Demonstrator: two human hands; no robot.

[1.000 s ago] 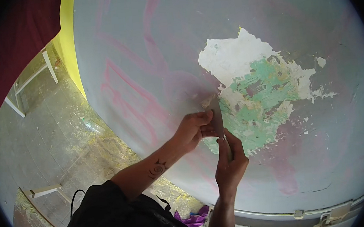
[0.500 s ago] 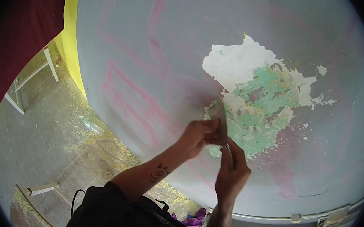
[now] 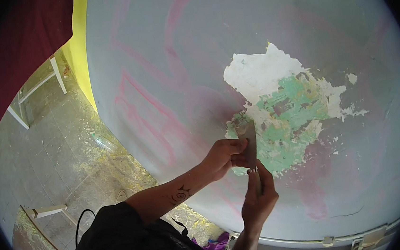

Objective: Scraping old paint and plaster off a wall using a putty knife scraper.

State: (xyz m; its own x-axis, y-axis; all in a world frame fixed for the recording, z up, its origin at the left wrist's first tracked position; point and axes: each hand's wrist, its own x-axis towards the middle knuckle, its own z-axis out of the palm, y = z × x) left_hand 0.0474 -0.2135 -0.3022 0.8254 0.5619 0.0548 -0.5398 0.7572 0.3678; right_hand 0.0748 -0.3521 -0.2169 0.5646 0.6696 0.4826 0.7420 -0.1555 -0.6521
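Observation:
A scraper (image 3: 251, 145) with a wide metal blade is held between my two hands, its blade end against the wall (image 3: 145, 39). My left hand (image 3: 223, 160) pinches the side of the blade, thumb on top and fingers curled beneath. Lower down, my right hand (image 3: 258, 204) wraps round the handle, which is mostly hidden by the fingers. Around the blade the grey paint is gone in a ragged patch, with white (image 3: 262, 72) at the upper part and pale green (image 3: 283, 153) below. Small bits of grey remain inside it.
Pink streaks run over the grey wall. Yellowish paint flakes litter the tiled floor (image 3: 76, 150) at left, along with a clear bottle (image 3: 104, 142). White furniture legs (image 3: 57, 75) stand there too. Dark red cloth (image 3: 22, 55) hangs upper left; purple cloth (image 3: 215, 245) and a conduit (image 3: 296, 242) are low.
The scraper has shifted slightly down and right with both hands, and its blade now shows more of its flat face. Both hands keep their hold. The view has moved slightly.

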